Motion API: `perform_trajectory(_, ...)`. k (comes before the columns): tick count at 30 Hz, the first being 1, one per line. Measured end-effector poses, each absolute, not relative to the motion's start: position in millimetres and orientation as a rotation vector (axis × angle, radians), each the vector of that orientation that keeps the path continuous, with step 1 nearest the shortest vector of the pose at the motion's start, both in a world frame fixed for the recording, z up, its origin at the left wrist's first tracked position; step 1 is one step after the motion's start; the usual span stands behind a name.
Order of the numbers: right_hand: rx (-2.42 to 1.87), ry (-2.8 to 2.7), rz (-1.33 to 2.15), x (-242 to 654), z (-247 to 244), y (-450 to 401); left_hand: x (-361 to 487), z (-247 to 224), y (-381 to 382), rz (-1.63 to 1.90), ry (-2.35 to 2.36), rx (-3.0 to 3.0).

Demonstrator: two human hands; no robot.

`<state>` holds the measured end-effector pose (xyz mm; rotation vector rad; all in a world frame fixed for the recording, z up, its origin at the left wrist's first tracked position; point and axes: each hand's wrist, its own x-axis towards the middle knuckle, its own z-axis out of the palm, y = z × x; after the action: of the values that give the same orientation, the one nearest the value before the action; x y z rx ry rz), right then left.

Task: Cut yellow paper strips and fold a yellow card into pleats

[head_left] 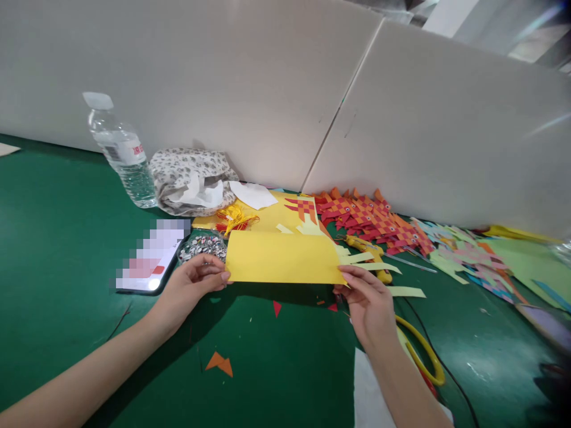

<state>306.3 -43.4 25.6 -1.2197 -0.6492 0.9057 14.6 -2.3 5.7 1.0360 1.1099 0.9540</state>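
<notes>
A sheet of yellow paper (283, 257) is held up above the green table, its upper part curving away from me. My left hand (201, 278) pinches its lower left corner between thumb and fingers. At the lower right corner, my right hand (363, 297) grips it the same way. Behind the sheet lie pale yellow paper strips (375, 267), a yellow glue gun (383, 274) and a woven red and orange paper piece (303, 208). A bag of small black-and-white pieces (203, 245) is just beyond my left hand.
A water bottle (127, 157), a patterned cloth pouch (191, 178) and a phone (154, 255) stand or lie at left. Woven paper fish (370, 217) are piled by the grey partition (250, 89). Yellow-handled scissors (430, 356) and a black cable (450, 374) lie at right, orange scraps (220, 361) in front.
</notes>
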Motion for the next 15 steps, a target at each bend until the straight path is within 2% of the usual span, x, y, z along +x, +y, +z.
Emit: perform_trajectory(15,-1.235,-0.631,0.900,306.8,25.7,-43.2,13.1,3.4,-2.8,0.941,1.108,1.014)
